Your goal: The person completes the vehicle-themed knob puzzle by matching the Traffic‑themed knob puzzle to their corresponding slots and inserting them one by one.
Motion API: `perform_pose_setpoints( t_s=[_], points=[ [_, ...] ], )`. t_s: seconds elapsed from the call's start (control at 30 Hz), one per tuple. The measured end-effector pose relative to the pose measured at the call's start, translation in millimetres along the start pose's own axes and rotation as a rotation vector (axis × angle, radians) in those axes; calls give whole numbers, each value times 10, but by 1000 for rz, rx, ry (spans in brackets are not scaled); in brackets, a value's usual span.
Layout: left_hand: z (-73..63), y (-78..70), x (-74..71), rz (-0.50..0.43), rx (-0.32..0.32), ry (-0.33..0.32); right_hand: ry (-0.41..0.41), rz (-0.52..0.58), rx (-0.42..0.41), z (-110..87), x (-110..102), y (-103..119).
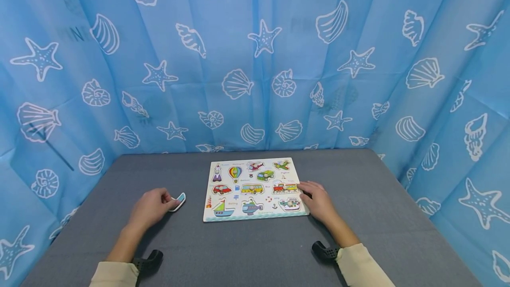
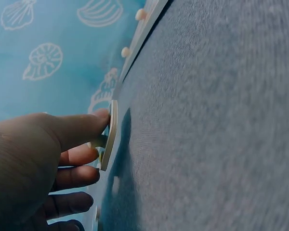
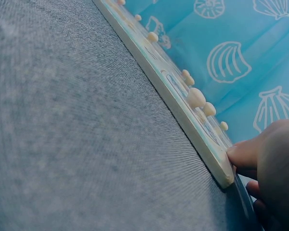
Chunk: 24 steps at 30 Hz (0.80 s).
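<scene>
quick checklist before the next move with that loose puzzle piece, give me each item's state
1. Piece held: ok, the left hand pinches it at its near edge, tilted up off the table.
2. Grip firm: cannot tell; the left wrist view shows thumb and fingers on one edge only.
3. Board steadied: ok, the right hand touches its right edge and near corner.
4. Board flat on the table: ok in the right wrist view.
5. Empty slot for the piece: cannot tell; every slot seen from the head view seems filled.
6. Path from piece to board: ok, only bare table lies between.
</scene>
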<state>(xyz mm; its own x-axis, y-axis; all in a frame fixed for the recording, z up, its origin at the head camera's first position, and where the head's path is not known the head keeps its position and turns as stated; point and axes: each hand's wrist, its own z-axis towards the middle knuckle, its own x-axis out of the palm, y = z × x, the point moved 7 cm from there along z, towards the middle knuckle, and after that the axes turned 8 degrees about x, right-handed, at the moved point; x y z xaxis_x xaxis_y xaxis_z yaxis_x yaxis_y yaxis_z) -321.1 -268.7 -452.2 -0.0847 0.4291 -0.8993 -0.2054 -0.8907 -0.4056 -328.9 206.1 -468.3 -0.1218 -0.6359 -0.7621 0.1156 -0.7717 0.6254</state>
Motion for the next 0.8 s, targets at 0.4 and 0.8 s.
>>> perform_pose_setpoints(
  t_s=[0.4,0.8],
  points=[
    [48,-189,24,-33,45,-24,-4,3,-8,-2,-4,3],
    [125,-439,140,-64,103,5,-5,4,-19,-2,-10,16]
  ],
)
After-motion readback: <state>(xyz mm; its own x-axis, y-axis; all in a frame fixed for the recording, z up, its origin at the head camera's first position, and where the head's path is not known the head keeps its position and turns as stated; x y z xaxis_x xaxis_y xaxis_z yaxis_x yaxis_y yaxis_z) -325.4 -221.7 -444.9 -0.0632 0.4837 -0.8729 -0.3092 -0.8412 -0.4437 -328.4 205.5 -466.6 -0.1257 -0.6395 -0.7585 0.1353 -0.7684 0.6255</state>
